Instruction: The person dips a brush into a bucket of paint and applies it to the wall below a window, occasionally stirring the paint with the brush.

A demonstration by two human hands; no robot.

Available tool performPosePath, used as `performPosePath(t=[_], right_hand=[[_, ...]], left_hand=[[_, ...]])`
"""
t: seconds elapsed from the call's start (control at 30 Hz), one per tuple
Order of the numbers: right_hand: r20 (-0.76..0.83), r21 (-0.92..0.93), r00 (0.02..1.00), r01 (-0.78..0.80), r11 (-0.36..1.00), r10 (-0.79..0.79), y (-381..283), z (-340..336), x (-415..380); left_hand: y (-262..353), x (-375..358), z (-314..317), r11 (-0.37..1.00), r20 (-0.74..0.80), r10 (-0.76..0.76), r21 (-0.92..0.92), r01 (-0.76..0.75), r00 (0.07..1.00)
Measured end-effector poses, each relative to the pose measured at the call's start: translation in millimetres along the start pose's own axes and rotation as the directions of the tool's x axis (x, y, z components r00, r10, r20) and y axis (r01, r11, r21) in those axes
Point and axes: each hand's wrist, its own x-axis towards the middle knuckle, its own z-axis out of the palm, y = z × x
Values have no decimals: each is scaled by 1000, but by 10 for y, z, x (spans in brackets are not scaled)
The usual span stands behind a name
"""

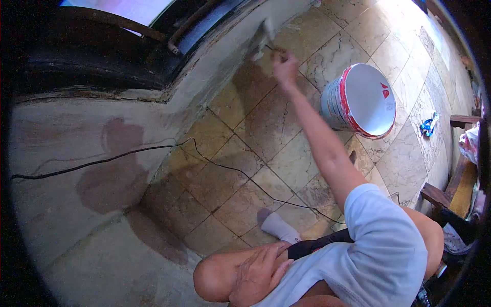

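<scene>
My right hand [285, 66] reaches out along the base of the wall, its fingers wrapped round the handle of a small tool [269, 31]. The tool's pale head is blurred and lies close against the wall's foot, so its exact kind cannot be told. My left hand [262, 270] lies flat on my bent knee [210, 279], fingers stretched out, holding nothing. To the right of my right forearm stands a white bucket [335, 105] with a red rim, its pale inside showing.
A black cable [240, 171] runs from the wall [66, 128] across the tiled floor [286, 128] near my socked foot [279, 226]. A blue-and-white crumpled wrapper [428, 125] lies right of the bucket. Wooden furniture [463, 187] stands at the right edge.
</scene>
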Motion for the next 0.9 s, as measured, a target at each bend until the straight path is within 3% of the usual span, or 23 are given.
performPosePath(t=[0.03,0.07,0.1,0.17,0.2,0.3,0.4,0.43,0.5,0.53,0.57,0.63,0.67,0.7,0.8,0.9], right_hand=[[-29,-46,1000,-12,999,11,-115,87,-311],[-58,-81,991,115,990,-120,283,399,-567],[153,106,983,83,991,-98,155,320,-910],[355,110,931,51,993,-87,54,273,-1521],[486,71,871,38,997,-67,34,242,-1680],[739,230,627,106,967,-245,1,169,-1757],[913,25,396,195,980,-102,-111,160,-1376],[817,138,528,212,967,-232,268,437,-1298],[766,129,596,226,966,-241,63,230,-741],[776,-97,621,287,953,-109,363,276,-438],[788,-81,604,292,953,-118,14,-65,-267],[542,-16,820,225,974,-181,637,-132,122],[407,57,870,281,958,-280,614,-311,209],[256,121,895,345,931,-365,528,-460,286],[26,38,989,145,989,-146,396,-561,485],[-6,-90,979,201,975,-203,70,-346,315]], left_hand=[[13,8,-16,1000,8,1,0,-1,1000],[23,20,-22,1000,18,2,2,-2,1000],[13,28,-7,1000,27,2,-5,-2,1000],[-18,40,40,1000,44,-1,-16,2,999],[-13,52,36,1000,39,-2,-19,3,999],[-5,56,28,1000,12,-13,-12,13,1000],[-12,54,51,1000,-12,-5,10,5,1000],[-16,49,55,1000,-12,-2,10,3,1000],[-19,34,42,1000,2,-23,-6,23,1000],[-15,28,25,999,17,-45,-21,45,999],[-15,23,14,997,32,-65,-40,66,997],[-23,-5,19,999,-5,-47,-20,47,999],[-25,-7,28,999,-26,-32,-11,32,999],[-23,-7,38,999,-30,-37,-13,37,999],[-11,-19,49,998,-35,-60,0,60,998],[1,-16,29,998,-30,-58,12,58,998]])
